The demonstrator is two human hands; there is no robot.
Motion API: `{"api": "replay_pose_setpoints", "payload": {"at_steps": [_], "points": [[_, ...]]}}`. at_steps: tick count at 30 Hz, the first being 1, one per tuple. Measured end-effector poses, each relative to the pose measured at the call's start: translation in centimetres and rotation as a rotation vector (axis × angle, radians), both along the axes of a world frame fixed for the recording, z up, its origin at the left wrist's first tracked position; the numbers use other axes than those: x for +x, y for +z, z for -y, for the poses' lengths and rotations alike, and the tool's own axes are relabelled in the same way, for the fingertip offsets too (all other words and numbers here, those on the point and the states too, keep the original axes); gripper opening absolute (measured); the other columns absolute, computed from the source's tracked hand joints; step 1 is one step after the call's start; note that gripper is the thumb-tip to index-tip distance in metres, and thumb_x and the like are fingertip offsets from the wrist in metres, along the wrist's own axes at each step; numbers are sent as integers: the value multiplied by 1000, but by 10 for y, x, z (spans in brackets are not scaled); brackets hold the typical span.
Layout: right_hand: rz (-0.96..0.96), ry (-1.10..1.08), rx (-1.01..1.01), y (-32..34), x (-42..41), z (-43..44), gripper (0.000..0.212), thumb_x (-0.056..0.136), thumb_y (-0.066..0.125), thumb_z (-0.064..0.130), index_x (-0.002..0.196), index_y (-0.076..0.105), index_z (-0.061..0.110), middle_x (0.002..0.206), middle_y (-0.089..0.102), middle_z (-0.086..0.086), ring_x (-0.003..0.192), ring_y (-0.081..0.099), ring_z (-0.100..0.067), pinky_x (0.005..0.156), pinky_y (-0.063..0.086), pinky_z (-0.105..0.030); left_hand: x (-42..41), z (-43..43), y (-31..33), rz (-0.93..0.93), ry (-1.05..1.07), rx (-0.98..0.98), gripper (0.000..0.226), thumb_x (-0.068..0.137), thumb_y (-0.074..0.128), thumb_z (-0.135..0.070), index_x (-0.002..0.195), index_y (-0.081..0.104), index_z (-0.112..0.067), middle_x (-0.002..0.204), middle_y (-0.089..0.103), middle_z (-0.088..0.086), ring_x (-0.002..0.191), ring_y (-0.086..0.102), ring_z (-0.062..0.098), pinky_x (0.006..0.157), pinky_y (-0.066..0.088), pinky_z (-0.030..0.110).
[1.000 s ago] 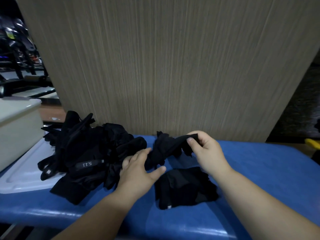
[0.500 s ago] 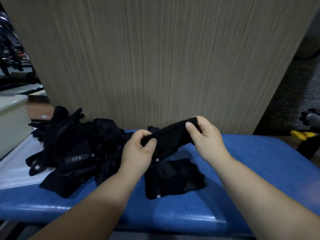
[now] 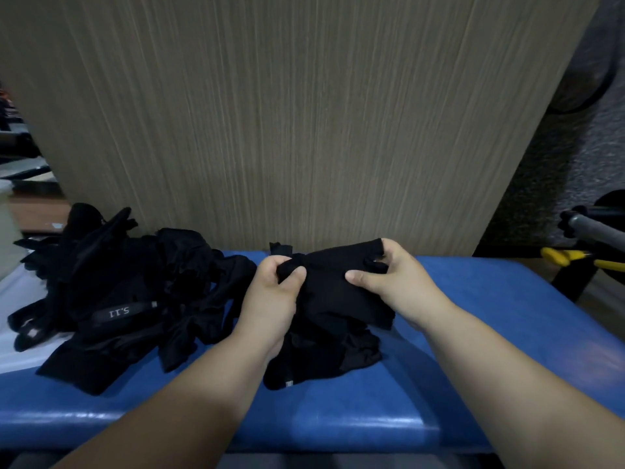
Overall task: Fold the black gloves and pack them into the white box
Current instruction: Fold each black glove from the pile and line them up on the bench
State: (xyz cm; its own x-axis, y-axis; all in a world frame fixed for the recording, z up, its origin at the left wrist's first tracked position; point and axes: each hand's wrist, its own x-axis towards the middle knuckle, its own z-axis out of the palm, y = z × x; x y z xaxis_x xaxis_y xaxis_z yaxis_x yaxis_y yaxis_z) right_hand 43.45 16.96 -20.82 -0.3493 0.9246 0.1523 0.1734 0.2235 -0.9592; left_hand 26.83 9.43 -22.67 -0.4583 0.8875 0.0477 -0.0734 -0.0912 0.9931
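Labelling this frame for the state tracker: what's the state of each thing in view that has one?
Black fabric glove: raised, held between both hands.
Left hand: grips its left end.
Right hand: fingers pinch its right end.
Second black glove: lying on blue padded table, beneath the first.
Heap of black gloves: loose, unfolded.
White box: only an edge visible.

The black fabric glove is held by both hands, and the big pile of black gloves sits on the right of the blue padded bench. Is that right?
No. In the head view the big pile of black gloves sits on the left of the blue padded bench. The left hand and right hand do hold the black fabric glove.
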Motion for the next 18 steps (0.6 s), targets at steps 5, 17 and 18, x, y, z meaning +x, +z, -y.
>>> {"api": "replay_pose_setpoints", "payload": {"at_steps": [5,17,18], "points": [[-78,-11,-58,-2,7,-3,14,81,75,10,89,66,16,94,73,-10,89,71,-28,83,57,-46,-2,5,-4,45,-84,31,17,95,57,-13,110,58,-20,101,70,2,93,69,16,78,55,33],[-193,31,-259,2,5,-1,3,90,65,10,91,65,13,82,72,-7,70,69,-18,60,57,-29,-17,18,7,0,-141,43,26,92,59,-8,114,56,-21,79,69,-2,70,65,11,59,49,29],[-193,46,-291,2,4,-1,3,91,64,11,93,65,13,82,72,-7,70,69,-18,60,57,-29,-18,20,7,-15,-131,25,25,93,58,-8,114,55,-22,83,69,-1,69,65,11,56,47,27]]}}
